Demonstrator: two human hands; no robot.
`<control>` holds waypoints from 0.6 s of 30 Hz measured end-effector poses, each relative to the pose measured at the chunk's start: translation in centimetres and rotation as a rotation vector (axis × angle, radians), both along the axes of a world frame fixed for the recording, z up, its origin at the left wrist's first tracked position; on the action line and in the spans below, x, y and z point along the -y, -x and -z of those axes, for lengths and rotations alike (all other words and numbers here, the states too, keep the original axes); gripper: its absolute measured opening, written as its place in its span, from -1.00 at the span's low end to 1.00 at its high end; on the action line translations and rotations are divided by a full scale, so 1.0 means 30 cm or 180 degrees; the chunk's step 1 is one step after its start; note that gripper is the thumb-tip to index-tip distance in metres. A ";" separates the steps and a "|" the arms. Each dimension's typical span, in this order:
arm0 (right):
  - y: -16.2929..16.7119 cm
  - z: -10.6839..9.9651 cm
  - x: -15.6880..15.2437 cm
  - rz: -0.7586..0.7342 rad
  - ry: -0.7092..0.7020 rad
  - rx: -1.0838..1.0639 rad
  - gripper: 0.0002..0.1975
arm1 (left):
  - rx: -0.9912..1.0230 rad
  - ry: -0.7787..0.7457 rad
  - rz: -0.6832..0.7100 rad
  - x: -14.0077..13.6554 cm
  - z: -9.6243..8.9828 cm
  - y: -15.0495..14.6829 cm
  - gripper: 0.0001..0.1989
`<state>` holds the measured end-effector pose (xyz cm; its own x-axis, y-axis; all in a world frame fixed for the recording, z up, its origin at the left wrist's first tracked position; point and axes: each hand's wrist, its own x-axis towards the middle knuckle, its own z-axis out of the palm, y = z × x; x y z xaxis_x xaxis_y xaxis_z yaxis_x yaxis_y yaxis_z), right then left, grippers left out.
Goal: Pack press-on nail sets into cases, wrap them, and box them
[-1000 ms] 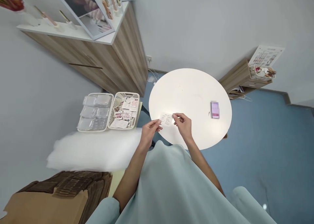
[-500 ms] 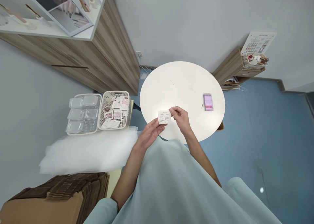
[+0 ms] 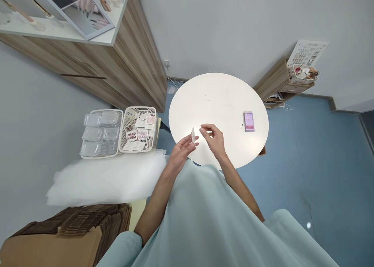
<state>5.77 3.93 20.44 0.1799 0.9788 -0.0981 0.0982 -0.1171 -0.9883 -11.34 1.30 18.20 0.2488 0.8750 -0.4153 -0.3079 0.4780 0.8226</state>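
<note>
Head view. My left hand (image 3: 180, 152) grips a small, thin, white flat card (image 3: 193, 135) between thumb and fingers. The card stands upright above the near left part of the round white smooth-topped table (image 3: 222, 95), turned nearly edge-on to the camera; its faces cannot be read. The hold is low on the card, presumably to leave the upper part free.

My right hand (image 3: 214, 140) is raised just beside the card, apart from it. Thumb and forefinger are bent toward each other, tips close; I cannot tell whether they pinch anything. This position likely keeps the tips within reach of the card.

At the table's right side lies a purple-and-pink rectangular item (image 3: 249, 121), blurred by pixelation, probably set there to stay out of the hands' way.

Left of the table, a white perforated plastic basket (image 3: 127, 117) contains loose printed cards (image 3: 142, 135). Beside it, a second white basket (image 3: 99, 156) contains clear plastic cases (image 3: 92, 133), apparently sorted by kind.
</note>
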 end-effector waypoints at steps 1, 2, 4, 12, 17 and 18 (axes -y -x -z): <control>0.005 -0.006 0.008 -0.0029 -0.0016 0.0030 -0.69 | -0.0193 -0.0095 -0.0120 -0.004 0.004 0.001 -0.33; 0.011 -0.011 0.016 -0.0063 -0.0030 0.0047 -0.71 | -0.0379 -0.0196 -0.0224 -0.008 0.009 0.001 -0.31; 0.027 -0.015 0.030 -0.0103 -0.0040 0.0078 -0.73 | -0.0730 -0.0387 -0.0394 -0.014 0.021 -0.001 -0.26; 0.047 0.011 0.029 0.0228 0.0096 0.0187 -0.71 | -0.1523 -0.0785 -0.0561 -0.007 0.010 0.003 -0.29; 0.001 0.016 0.012 0.0131 0.0257 -0.0138 -0.61 | -0.1188 -0.0487 -0.0613 -0.011 -0.002 0.023 -0.43; -0.006 0.015 0.010 0.0079 0.0284 -0.0183 -0.60 | -0.1143 -0.0459 -0.0626 -0.012 -0.002 0.026 -0.45</control>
